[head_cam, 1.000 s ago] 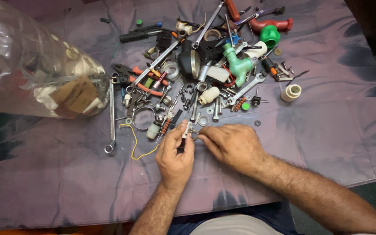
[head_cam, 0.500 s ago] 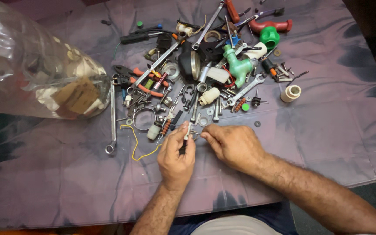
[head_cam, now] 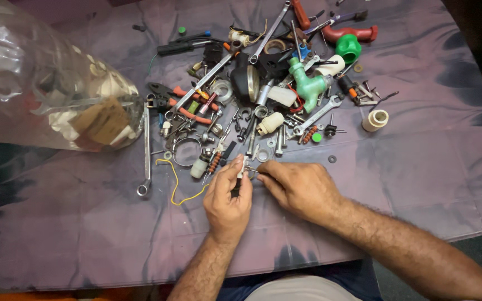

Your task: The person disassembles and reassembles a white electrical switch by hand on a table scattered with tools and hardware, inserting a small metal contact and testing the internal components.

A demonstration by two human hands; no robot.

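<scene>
Near the tabletop's [head_cam: 57, 234] front edge, our left hand [head_cam: 228, 202] pinches a small white-and-metal part [head_cam: 242, 165]; our right hand's [head_cam: 301, 187] fingers pinch its tip, beside scattered tools.

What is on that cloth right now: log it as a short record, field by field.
surface: purple cloth
left hand: grip closed on a small pale part
right hand: fingertips pinching a small metal piece at that part
pile: mixed tools and fittings, with a green plastic tap and a long spanner
far left: clear plastic bottle lying on its side
</scene>
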